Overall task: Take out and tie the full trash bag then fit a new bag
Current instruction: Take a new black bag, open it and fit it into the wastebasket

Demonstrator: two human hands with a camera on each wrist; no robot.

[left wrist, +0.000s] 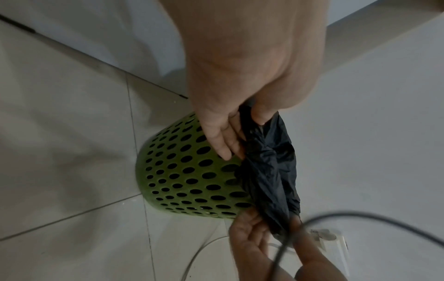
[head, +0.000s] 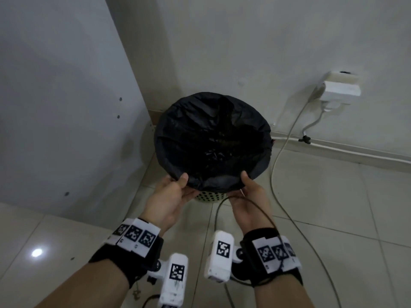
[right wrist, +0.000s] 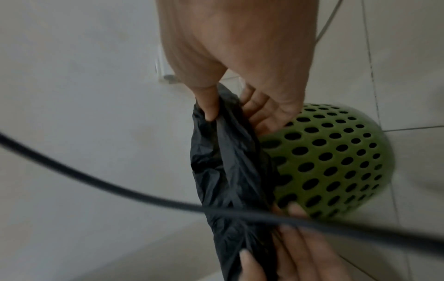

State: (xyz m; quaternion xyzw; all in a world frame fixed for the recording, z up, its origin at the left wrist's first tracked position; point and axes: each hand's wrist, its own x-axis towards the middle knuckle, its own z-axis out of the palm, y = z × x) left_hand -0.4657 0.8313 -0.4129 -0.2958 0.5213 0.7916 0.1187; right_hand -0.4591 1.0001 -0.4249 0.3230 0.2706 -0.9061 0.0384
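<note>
The black trash bag (head: 212,138), still folded over the rim of the green perforated bin (left wrist: 187,171) on the floor, is thin, limp, probably slippery film, and left hand (head: 172,196) and right hand (head: 250,194) each pinch its near-side overhang between thumb and fingers (left wrist: 225,144), a sound hold.

Black trash bag (head: 213,138) lines a green bin (left wrist: 187,171) dotted with holes

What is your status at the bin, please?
Left hand and right hand both pinch the black bag at the near rim. Bag not yet out of the green bin. Rig cable hangs near the right hand.
</note>
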